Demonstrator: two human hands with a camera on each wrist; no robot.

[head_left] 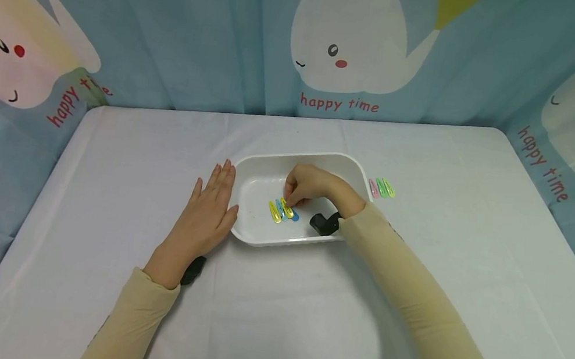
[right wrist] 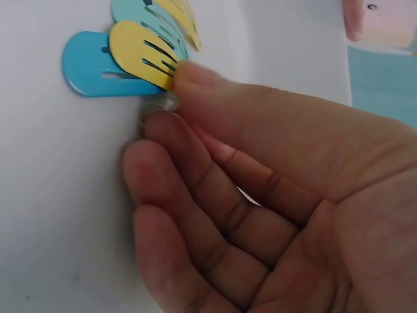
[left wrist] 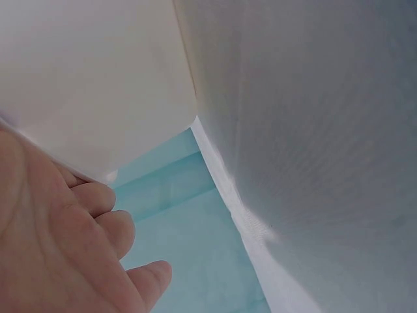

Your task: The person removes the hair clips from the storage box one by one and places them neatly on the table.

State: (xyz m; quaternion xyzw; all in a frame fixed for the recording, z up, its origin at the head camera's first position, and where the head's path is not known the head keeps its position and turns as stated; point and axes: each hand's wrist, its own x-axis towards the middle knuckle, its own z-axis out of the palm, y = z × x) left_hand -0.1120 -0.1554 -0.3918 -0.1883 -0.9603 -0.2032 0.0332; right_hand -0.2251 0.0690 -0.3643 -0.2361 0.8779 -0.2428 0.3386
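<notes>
In the head view, my right hand (head_left: 313, 183) reaches into a white plastic tray (head_left: 252, 228). Thumb and fingers pinch the narrow end of a yellow hair clip (right wrist: 137, 49). Under and beside that clip lie a blue hair clip (right wrist: 85, 68) and a light turquoise one (right wrist: 128, 10). A second yellow clip (head_left: 274, 212) lies at the left end of this small row on the tray floor. My left hand (head_left: 205, 212) is flat with straight fingers along the tray's left side, its thumb at the rim.
Just right of the tray, a pink clip (head_left: 373, 188), a green clip (head_left: 382, 187) and a yellow-green clip (head_left: 389, 188) lie side by side on the white-covered table (head_left: 262, 323). A blue curtain (head_left: 208, 36) with whale prints hangs behind and at both sides.
</notes>
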